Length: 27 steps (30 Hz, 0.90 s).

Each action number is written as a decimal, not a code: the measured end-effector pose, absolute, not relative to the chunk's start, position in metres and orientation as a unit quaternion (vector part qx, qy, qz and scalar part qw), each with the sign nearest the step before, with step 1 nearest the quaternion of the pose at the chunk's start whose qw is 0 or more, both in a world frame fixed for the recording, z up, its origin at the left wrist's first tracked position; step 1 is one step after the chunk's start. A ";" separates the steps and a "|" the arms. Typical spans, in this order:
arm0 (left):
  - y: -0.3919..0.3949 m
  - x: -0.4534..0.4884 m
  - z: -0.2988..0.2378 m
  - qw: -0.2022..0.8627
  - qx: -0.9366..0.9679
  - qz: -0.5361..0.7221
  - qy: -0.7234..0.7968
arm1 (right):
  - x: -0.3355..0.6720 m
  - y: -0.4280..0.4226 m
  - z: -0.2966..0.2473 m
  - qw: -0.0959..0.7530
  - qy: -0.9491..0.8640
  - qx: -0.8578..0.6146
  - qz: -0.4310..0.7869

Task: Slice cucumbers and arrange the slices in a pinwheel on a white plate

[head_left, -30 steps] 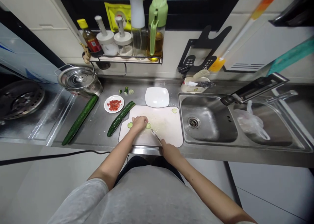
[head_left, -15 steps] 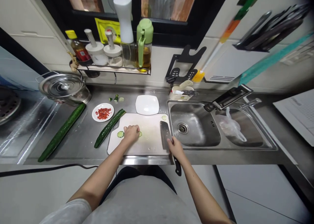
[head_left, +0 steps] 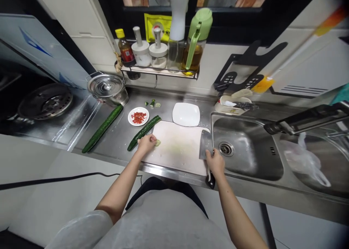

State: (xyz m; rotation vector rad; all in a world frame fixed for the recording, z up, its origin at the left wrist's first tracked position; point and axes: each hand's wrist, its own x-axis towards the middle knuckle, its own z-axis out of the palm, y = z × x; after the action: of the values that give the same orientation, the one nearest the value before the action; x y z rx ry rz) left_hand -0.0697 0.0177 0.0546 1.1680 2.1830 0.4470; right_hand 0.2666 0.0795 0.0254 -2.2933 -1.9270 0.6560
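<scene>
My left hand (head_left: 147, 144) is pinched at the left edge of the white cutting board (head_left: 177, 156). Its fingers are closed on a thin cucumber slice (head_left: 157, 143), part of which shows at the fingertips. Beside that hand lies a cut cucumber (head_left: 143, 133), its far end by the board's corner. My right hand (head_left: 216, 163) grips a cleaver (head_left: 205, 144) where the blade meets the handle. The blade is over the board's right side, and the black handle sticks out below the hand past the counter edge.
A white square dish (head_left: 186, 114) stands behind the board. Further left are a plate of chopped red pieces (head_left: 139, 117), cucumber scraps (head_left: 152, 103), a whole cucumber (head_left: 103, 129) and a lidded steel pot (head_left: 107, 89). On the right is the sink (head_left: 248, 150).
My left hand has moved left across the board, and the slices that lay by it are off the middle. The cleaver stays in my right hand at the board's right side. The view has shifted.
</scene>
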 end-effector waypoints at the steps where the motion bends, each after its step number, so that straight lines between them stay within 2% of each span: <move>1: 0.017 -0.076 0.052 0.306 0.438 0.166 0.829 | 0.265 0.079 0.028 0.028 -0.630 -0.750 0.200; 12: 0.017 -0.078 0.057 0.220 0.491 0.066 0.840 | 0.245 0.074 0.057 -0.074 -0.625 -0.767 0.129; 16: 0.014 -0.075 0.058 0.203 0.500 0.073 0.839 | 0.245 0.076 0.062 -0.108 -0.624 -0.764 0.127; 22: 0.021 -0.065 0.051 0.211 0.491 0.174 0.828 | 0.255 0.082 0.060 -0.087 -0.643 -0.750 0.130; 27: 0.044 -0.047 0.046 0.262 0.465 0.278 0.798 | 0.252 0.116 0.066 0.015 -0.679 -0.720 0.142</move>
State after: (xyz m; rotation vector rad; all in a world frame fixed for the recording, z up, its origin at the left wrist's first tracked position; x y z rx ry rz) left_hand -0.0467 0.0439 0.0464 1.2588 2.1606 0.7532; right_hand 0.2525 0.1162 0.0664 -2.2407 -2.1145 0.4406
